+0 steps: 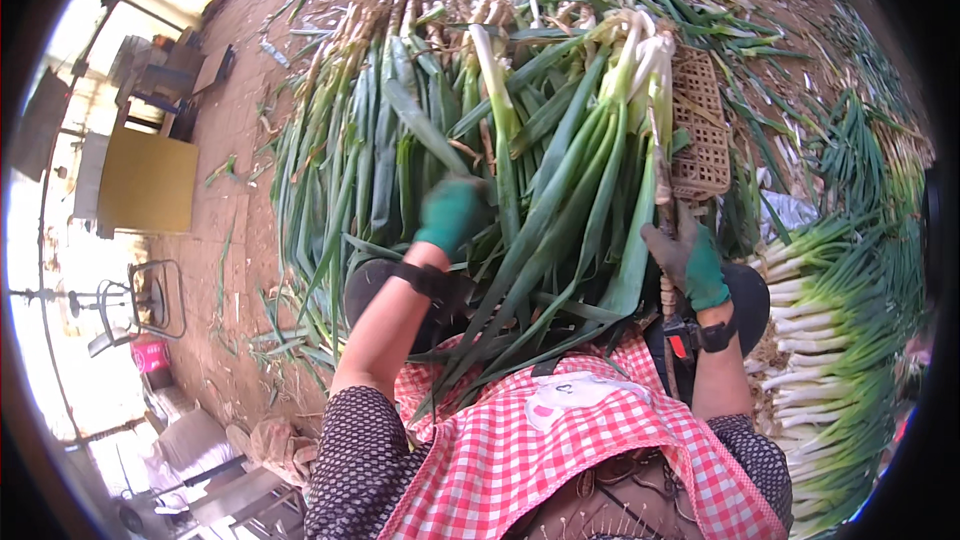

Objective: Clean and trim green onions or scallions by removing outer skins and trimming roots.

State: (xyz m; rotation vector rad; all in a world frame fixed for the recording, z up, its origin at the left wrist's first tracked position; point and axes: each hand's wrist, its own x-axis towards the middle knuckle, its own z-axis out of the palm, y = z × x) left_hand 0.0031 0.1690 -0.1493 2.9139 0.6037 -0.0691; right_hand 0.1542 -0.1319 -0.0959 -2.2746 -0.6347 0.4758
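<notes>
My left hand point(453, 212), in a green glove, is blurred and closed on a long green onion point(497, 100) from the pile in front of me. My right hand point(690, 257), also green-gloved, grips a thin stick-like tool point(661, 170) that points up along a bundle of green onions point(610, 140) with white stalks lying across my lap. A red-and-white checked apron point(540, 440) covers my knees below the leaves.
A big heap of long green onions point(370, 130) spreads over the dirt floor to the left. A woven basket point(700, 130) lies right of the bundle. Stacked trimmed onions point(830, 340) sit at the right. A yellow board point(148, 182) and chairs stand far left.
</notes>
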